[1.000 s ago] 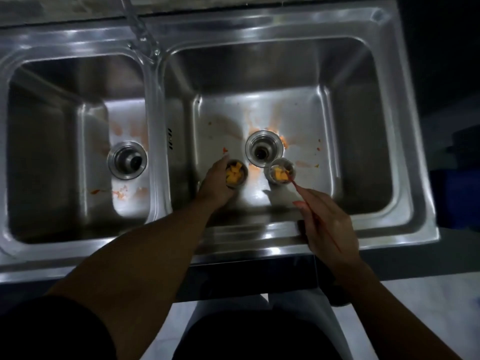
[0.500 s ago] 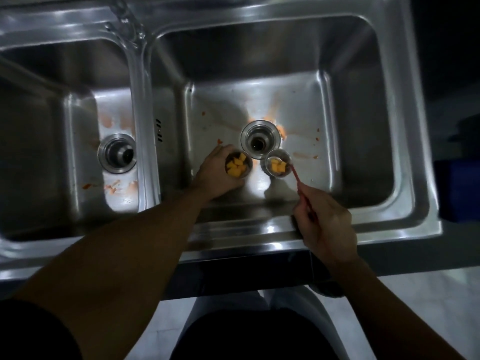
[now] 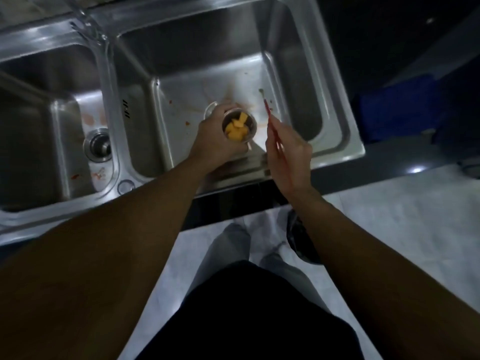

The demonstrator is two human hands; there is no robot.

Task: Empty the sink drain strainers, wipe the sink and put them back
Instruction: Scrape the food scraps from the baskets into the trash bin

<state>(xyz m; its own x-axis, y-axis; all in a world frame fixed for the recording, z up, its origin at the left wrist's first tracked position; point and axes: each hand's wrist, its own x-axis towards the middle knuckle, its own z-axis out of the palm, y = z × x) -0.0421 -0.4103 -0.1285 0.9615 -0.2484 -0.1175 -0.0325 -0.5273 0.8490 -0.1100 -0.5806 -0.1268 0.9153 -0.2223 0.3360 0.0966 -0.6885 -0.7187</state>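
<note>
My left hand [image 3: 210,142] grips a metal drain strainer [image 3: 239,126] filled with yellow food chunks and holds it up over the right basin [image 3: 293,81] of the steel double sink. The right drain hole [image 3: 210,110] shows only as a sliver behind that hand. My right hand [image 3: 288,152] pinches a thin red stick [image 3: 267,109] whose tip points at the far side of the basin, just right of the strainer. Orange smears and crumbs stain the basin floor. I see no second strainer in this frame.
The left basin has its own drain [image 3: 98,145] with orange stains near it. The faucet [image 3: 87,22] rises at the back, over the divider. On the floor by my legs, a dark bin [image 3: 298,240] stands under my right forearm. Something blue [image 3: 397,110] lies right of the sink.
My left hand has lifted its strainer off the basin floor toward me. The right hand has raised the red stick away from the second strainer, which no longer shows. The view swung left.
</note>
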